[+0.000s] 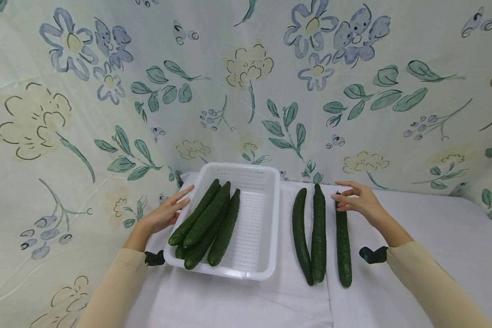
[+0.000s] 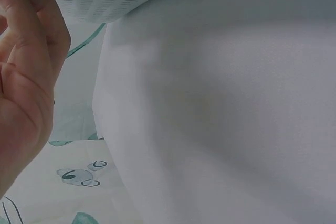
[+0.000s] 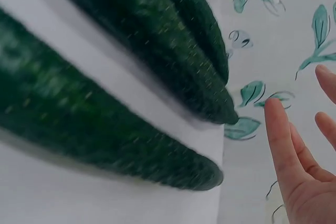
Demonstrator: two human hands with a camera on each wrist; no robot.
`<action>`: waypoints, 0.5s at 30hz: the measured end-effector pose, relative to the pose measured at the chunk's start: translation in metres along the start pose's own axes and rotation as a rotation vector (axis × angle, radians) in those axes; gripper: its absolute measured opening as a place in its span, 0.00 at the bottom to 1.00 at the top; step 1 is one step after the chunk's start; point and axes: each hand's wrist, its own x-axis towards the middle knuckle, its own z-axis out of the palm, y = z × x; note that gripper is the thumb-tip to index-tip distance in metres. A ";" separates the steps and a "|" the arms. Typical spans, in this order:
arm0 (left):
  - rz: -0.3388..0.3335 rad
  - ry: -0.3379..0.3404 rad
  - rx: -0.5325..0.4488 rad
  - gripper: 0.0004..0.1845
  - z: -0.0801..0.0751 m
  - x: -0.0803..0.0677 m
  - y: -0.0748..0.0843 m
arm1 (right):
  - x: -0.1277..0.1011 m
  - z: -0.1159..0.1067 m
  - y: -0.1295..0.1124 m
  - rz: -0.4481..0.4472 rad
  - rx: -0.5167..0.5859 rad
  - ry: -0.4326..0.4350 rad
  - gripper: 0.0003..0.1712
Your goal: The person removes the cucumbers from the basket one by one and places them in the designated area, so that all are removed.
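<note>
Green, long cucumbers lie near our tabletop's far edge; our right hand (image 1: 358, 200) rests relaxed on the rightmost cucumber (image 1: 343, 246), firm, grippable mid-length. Our left hand (image 1: 166, 213) steadies the white perforated plastic basket (image 1: 266, 228), fingers straight.

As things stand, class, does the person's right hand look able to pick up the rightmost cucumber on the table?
Probably yes: the right hand hovers open at the far end of the rightmost cucumber, which lies apart from its neighbours, nothing covering it.
</note>
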 end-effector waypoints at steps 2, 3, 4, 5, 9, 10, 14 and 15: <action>-0.006 -0.004 -0.004 0.28 0.002 -0.002 0.005 | 0.003 0.003 -0.010 0.009 0.008 -0.006 0.42; -0.008 -0.007 -0.007 0.28 0.003 -0.003 0.006 | 0.004 0.005 -0.015 0.009 0.012 -0.012 0.42; -0.010 -0.009 -0.009 0.29 0.004 -0.004 0.008 | 0.006 0.006 -0.019 0.008 0.016 -0.016 0.42; -0.012 -0.010 -0.010 0.29 0.004 -0.004 0.009 | 0.007 0.008 -0.024 0.006 0.027 -0.022 0.41; -0.008 -0.010 -0.013 0.28 0.004 -0.004 0.008 | 0.014 0.017 -0.039 -0.023 0.063 -0.031 0.41; -0.004 -0.009 -0.013 0.28 0.004 -0.003 0.007 | 0.016 0.019 -0.043 -0.031 0.068 -0.033 0.40; 0.008 -0.007 -0.012 0.28 0.001 0.000 -0.001 | 0.024 0.029 -0.058 -0.043 0.081 -0.048 0.39; 0.012 -0.008 -0.011 0.28 0.000 0.001 -0.003 | 0.027 0.031 -0.062 -0.046 0.082 -0.056 0.39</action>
